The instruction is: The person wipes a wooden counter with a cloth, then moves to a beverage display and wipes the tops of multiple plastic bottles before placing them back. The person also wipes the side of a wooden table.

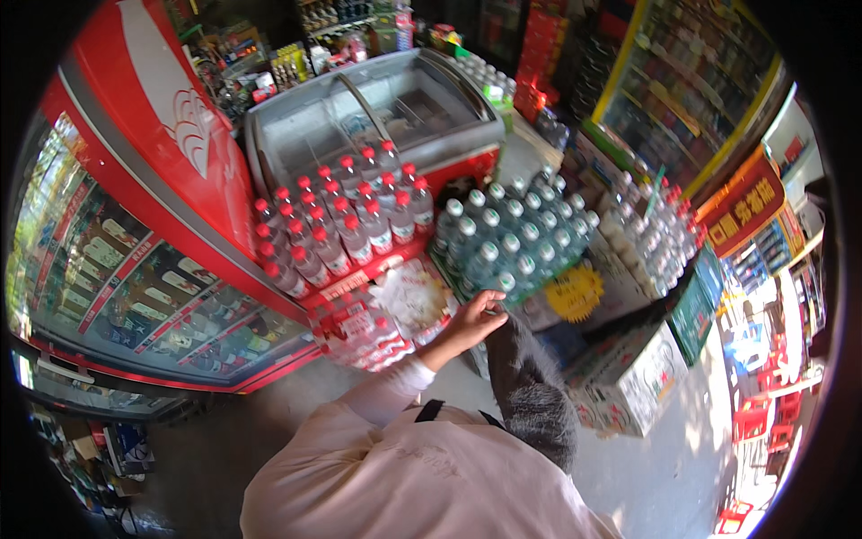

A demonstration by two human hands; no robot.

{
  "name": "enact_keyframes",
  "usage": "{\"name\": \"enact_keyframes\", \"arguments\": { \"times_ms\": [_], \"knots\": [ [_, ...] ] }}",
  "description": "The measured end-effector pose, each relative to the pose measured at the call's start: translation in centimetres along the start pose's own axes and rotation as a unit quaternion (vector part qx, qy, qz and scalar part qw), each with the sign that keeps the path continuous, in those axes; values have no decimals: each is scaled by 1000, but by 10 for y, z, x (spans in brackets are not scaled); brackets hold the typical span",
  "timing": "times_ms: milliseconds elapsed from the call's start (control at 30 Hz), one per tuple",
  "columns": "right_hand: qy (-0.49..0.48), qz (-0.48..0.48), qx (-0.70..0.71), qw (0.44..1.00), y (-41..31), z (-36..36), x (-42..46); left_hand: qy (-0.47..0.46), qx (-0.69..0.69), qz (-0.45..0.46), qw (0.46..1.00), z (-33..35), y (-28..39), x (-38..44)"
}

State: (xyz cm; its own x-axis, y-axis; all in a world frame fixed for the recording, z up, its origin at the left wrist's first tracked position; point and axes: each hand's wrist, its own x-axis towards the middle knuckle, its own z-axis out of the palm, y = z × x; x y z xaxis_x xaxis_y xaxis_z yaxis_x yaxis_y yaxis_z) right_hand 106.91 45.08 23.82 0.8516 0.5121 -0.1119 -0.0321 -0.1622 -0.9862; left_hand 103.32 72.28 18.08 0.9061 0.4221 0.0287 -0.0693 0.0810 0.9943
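My left hand (477, 319) reaches up from the left of my body with its fingers curled. Its fingertips are at the upper end of a dark grey fuzzy sleeve or cloth (528, 377); whether they grip it is not clear. My right hand is out of sight, and the grey fuzzy piece lies along the right side of my body. Just beyond my left fingers stand rows of greenish bottles with white caps (532, 232). Left of them are clear bottles with red caps (353, 239), upright on a red case (363, 276).
A red drinks fridge (209, 229) rises at left, a glass-topped chest freezer (438, 138) behind the bottles. Below the red case sits a shrink-wrapped bottle pack (367, 337). More bottles (650, 236), a yellow starburst sign (574, 294) and a carton (626, 387) are at right.
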Motion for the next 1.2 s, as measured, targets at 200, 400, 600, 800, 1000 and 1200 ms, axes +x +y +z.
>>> {"name": "enact_keyframes", "arguments": {
  "times_ms": [200, 400, 600, 800, 1000, 1200],
  "knots": [
    [80, -7, -38, 996, -16, 31, 32, 8, 483, 134, 865, -26, 4, 82],
    [115, -20, -65, 991, -22, 46, 51, -90, 529, 162, 828, -20, -11, 115],
    [108, -100, -115, 982, -35, 56, 81, -67, 443, 228, 864, -13, 56, 89],
    [95, -300, -265, 911, -41, 93, 124, -61, 388, 271, 879, 13, 144, 36],
    [-39, -317, -134, 938, -88, 114, 117, -43, 333, 311, 889, 3, 145, 29],
    [-17, -260, -114, 959, -77, 115, 116, 23, 253, 294, 921, 1, 176, 20]
  ]
}}
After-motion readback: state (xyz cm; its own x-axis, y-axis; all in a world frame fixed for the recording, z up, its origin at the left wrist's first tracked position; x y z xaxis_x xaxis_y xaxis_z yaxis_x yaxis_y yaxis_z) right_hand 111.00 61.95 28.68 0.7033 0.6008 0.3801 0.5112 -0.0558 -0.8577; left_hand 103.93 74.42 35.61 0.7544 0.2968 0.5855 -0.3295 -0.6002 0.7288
